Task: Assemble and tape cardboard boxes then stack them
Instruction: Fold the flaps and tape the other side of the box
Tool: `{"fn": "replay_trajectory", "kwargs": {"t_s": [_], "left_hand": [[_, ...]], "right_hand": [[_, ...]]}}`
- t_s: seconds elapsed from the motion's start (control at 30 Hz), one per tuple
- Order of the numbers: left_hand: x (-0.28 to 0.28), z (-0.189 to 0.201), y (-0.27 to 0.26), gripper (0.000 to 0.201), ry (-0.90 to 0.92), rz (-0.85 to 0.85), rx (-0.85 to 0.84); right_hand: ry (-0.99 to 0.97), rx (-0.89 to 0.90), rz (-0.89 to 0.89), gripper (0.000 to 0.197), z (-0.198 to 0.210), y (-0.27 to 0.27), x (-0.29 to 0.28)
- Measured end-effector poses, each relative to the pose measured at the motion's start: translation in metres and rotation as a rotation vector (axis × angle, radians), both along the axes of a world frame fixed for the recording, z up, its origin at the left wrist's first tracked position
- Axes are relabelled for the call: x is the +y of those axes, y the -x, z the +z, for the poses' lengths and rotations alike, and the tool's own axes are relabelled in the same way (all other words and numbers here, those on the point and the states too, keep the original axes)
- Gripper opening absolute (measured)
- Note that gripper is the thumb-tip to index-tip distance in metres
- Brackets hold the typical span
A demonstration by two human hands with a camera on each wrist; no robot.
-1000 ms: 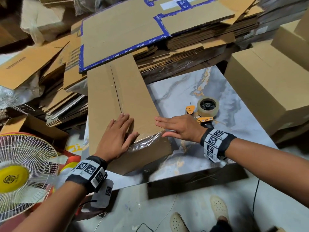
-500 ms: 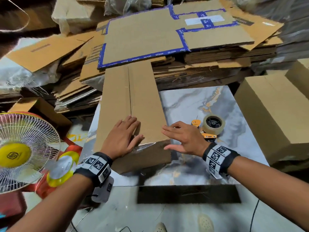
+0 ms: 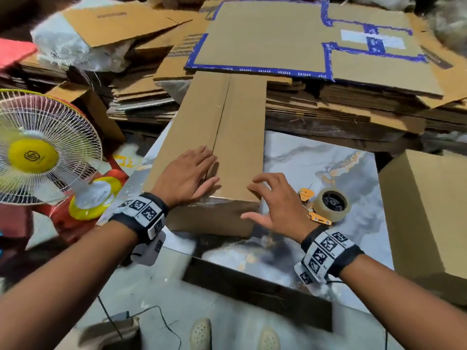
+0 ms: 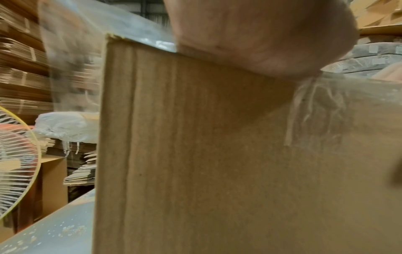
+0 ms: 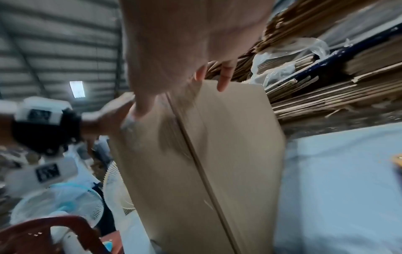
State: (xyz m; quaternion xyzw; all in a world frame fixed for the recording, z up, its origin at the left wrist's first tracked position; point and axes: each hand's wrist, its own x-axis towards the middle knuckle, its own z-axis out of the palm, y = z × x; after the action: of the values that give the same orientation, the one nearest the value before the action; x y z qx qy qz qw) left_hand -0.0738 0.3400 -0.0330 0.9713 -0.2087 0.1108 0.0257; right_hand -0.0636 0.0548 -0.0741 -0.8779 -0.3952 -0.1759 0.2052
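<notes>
Now the left hand (image 3: 185,174) lies flat, fingers straight, on the box (image 3: 222,137), pressing the flap seam. The right hand (image 3: 274,202), fingers spread, hovers at the box's near corner; the tape gun (image 3: 326,205) sits just right of it. Taping looks next: grab that gun.

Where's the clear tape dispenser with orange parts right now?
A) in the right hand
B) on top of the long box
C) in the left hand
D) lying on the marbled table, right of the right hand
D: the clear tape dispenser with orange parts lies on the marbled table just beyond the right hand, untouched.
</notes>
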Motion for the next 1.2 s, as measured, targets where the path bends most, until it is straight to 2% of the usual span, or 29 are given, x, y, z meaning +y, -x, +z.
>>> {"fn": "replay_trajectory", "kwargs": {"t_s": [0.13,0.37,0.53,0.73,0.9,1.03,1.2], "left_hand": [[0.001,-0.004,0.001,0.066,-0.005,0.035,-0.040],[0.001,-0.008,0.004,0.070,-0.015,0.084,-0.073],[0.000,-0.008,0.007,0.068,-0.017,0.108,-0.080],[0.000,-0.008,0.007,0.066,-0.012,0.121,-0.077],[-0.001,-0.008,0.008,0.062,-0.005,0.130,-0.093],[-0.001,-0.008,0.009,0.059,0.035,0.122,-0.120],[-0.003,-0.007,0.011,0.060,0.117,0.146,-0.077]], "right_hand": [[0.038,0.021,-0.014,0.068,0.019,-0.010,0.013],[0.077,-0.115,0.055,0.052,-0.004,-0.019,0.022],[0.227,-0.120,0.084,0.070,0.015,-0.018,0.017],[0.246,-0.181,-0.009,0.058,0.015,-0.015,0.033],[0.386,-0.210,0.000,0.075,0.029,-0.016,0.031],[0.360,-0.204,-0.066,0.063,0.029,-0.014,0.041],[0.441,-0.189,-0.023,0.070,0.026,-0.012,0.038]]}}
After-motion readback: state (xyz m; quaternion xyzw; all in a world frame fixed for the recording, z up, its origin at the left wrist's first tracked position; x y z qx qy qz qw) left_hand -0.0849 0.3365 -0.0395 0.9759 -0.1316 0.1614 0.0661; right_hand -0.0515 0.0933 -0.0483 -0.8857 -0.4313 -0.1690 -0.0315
